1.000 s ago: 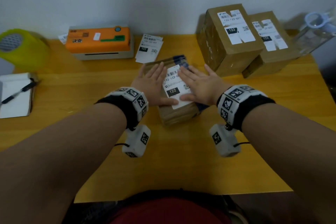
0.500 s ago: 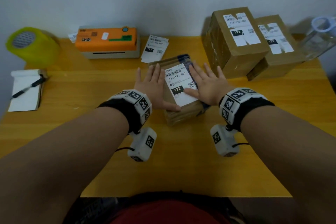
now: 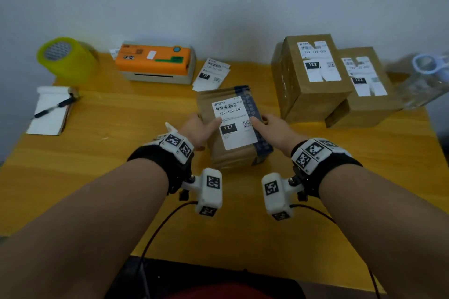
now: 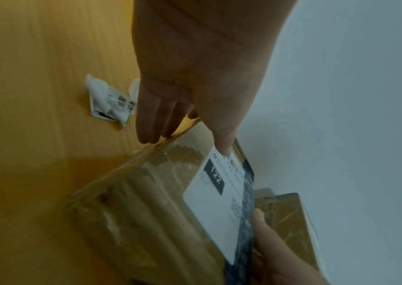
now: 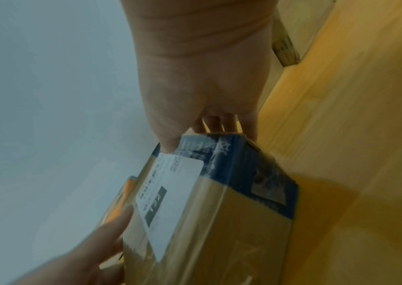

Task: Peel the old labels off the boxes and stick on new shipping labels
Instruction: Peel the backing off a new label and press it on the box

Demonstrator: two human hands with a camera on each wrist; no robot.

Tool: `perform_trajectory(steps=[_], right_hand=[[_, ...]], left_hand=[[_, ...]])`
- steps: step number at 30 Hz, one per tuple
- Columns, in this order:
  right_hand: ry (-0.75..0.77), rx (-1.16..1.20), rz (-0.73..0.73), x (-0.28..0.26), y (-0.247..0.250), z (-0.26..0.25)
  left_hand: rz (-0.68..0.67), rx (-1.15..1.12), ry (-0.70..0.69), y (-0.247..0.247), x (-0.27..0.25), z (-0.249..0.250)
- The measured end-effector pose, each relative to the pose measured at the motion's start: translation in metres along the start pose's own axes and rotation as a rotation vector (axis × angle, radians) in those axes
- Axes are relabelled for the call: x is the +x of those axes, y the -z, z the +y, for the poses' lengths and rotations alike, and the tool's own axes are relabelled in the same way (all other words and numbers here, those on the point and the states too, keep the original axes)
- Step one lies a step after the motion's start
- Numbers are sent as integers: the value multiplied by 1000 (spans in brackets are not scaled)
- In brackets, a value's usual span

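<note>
A small brown box (image 3: 233, 156) with dark blue tape lies at the middle of the yellow table (image 3: 121, 128). A fresh white shipping label (image 3: 234, 124) marked 122 sits flat on its top. My left hand (image 3: 206, 125) grips the box's left side, thumb on the label's left edge (image 4: 224, 152) and fingers (image 4: 148, 125) down the side. My right hand (image 3: 263, 122) grips the right side, thumb at the label's right edge (image 5: 168, 146) and fingers curled over the edge. A crumpled old label (image 4: 107, 102) lies on the table left of my left hand.
Two bigger labelled boxes (image 3: 313, 75) (image 3: 364, 85) stand at the back right, beside a clear jug (image 3: 422, 80). At the back are an orange label printer (image 3: 155, 60) and loose labels (image 3: 211, 74). A yellow tape roll (image 3: 65, 56) and a notepad with pen (image 3: 51, 111) lie at the left.
Both hands lay flat on the label with spread fingers; they have slid outward to the box's sides, leaving only the thumbs on the label. The box stays in place.
</note>
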State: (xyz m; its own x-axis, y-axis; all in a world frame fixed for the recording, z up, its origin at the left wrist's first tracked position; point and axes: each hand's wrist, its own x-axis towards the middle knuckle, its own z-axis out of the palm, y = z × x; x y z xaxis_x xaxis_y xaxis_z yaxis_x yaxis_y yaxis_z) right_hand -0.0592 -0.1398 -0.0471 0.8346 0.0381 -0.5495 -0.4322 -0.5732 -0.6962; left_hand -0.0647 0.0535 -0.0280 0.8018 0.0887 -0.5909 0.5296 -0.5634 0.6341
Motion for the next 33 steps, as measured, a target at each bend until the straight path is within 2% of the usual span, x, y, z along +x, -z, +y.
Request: perform_trajectory(steps=[6, 9, 15, 20, 25, 29, 33], right_hand=[[-57, 210, -3, 15, -7, 10], [-47, 322, 28, 23, -13, 10], [180, 434, 208, 15, -22, -21], [430, 328, 365, 6, -36, -53], [616, 318, 442, -4, -89, -63], [736, 296, 421, -31, -157, -77], [835, 351, 324, -67, -236, -104]], left_hand=[[40, -138, 30, -15, 8, -15], [77, -224, 3, -19, 20, -15], [278, -296, -215, 2, 27, 0], [382, -402, -413, 34, 27, -16], [520, -475, -591, 60, 26, -67], [677, -511, -667, 91, -18, -128], [789, -527, -651, 136, -76, -199]])
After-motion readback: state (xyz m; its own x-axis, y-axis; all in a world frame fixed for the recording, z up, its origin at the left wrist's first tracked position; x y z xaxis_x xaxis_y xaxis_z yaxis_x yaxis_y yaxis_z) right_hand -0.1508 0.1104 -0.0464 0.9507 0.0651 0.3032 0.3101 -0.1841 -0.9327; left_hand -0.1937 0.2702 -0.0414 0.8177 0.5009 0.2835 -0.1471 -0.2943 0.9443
